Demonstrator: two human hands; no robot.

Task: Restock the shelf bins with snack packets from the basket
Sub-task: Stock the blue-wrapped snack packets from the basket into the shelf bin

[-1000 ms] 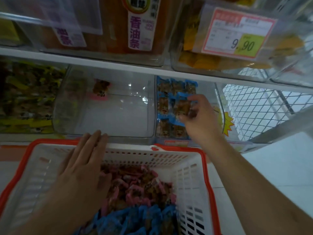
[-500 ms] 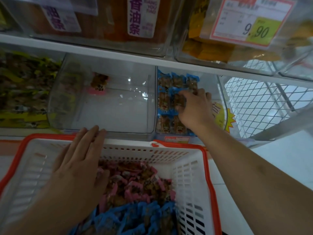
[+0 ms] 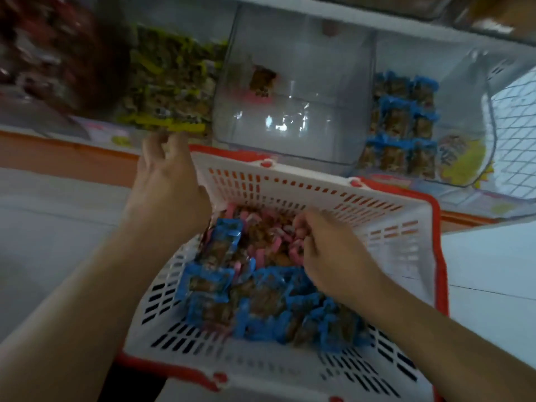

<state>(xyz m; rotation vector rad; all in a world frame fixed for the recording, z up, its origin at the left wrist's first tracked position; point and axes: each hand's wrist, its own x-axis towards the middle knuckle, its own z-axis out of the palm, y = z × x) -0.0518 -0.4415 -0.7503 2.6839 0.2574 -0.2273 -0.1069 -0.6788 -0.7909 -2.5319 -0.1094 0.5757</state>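
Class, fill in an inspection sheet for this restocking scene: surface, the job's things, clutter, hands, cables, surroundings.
Surface: pale floor under the basket.
Job's things: white basket with red rim holds blue packets and pink packets; middle clear bin holds one packet; right bin has stacked blue packets.
Clutter: nothing seen.
Hands: left hand at the basket's far left corner, grip unclear; right hand in the basket, fingers curled among pink packets.
Cables: nothing seen.
Surroundings: bin of yellow packets; wire mesh at right.
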